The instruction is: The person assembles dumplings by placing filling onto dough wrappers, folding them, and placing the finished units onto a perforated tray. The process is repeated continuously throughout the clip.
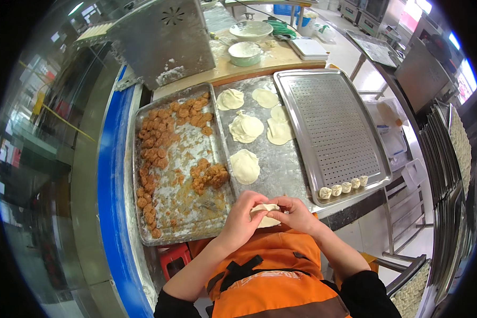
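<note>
Between my left hand [244,216] and my right hand [294,210] is a pale dough wrapper [268,222], pinched by the fingers of both at its upper edge. Whether it holds filling is hidden. Just beyond lie several round dough wrappers [245,167], some in stacks, on a floured metal surface [278,167]. To the left, a metal tray [187,226] carries many brown balls of filling [155,137] and a looser clump of filling [208,175]. A perforated metal tray [334,123] on the right bears a short row of pleated buns [346,187] along its near edge.
Behind the trays, a wooden table [278,63] holds a green bowl [244,53], a wider pale bowl [250,30] and a white scale [309,48]. A metal machine housing [163,43] stands at the back left. Stacked trays [441,159] fill a rack at the right.
</note>
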A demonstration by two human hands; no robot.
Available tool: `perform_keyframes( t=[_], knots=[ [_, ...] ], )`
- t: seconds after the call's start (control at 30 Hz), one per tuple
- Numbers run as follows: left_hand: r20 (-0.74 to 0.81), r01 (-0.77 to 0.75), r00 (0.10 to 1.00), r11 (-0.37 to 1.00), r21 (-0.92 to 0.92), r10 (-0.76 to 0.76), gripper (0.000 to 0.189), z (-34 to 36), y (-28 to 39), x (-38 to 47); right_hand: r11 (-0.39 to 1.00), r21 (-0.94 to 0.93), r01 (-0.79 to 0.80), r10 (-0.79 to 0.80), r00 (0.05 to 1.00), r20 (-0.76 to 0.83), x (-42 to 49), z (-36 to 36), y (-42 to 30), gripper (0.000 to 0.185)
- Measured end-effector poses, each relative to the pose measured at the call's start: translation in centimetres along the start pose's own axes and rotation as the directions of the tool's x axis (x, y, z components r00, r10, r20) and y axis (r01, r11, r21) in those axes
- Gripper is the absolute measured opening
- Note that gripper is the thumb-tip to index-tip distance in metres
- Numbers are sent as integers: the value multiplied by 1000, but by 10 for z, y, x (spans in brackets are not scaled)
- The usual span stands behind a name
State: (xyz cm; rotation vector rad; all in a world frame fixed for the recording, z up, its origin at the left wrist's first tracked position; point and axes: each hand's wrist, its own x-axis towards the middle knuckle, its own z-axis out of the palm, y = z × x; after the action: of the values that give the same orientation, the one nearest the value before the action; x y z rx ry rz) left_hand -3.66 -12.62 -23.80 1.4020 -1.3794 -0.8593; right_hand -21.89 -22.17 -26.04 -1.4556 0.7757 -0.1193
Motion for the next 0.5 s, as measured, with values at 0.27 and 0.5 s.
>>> perform_keyframes(
  t=[0.27, 0.5],
  knots=[
    [225, 430, 901, 829, -357, -370, 35, -22, -34, -52, 964, 176, 197, -192, 980, -46, 12, 44, -3, 9],
    [339, 459, 887, 681, -571, -314, 30, -37, -55, -80, 893, -377, 246, -324, 933, -159, 19, 68, -10, 10]
  ],
)
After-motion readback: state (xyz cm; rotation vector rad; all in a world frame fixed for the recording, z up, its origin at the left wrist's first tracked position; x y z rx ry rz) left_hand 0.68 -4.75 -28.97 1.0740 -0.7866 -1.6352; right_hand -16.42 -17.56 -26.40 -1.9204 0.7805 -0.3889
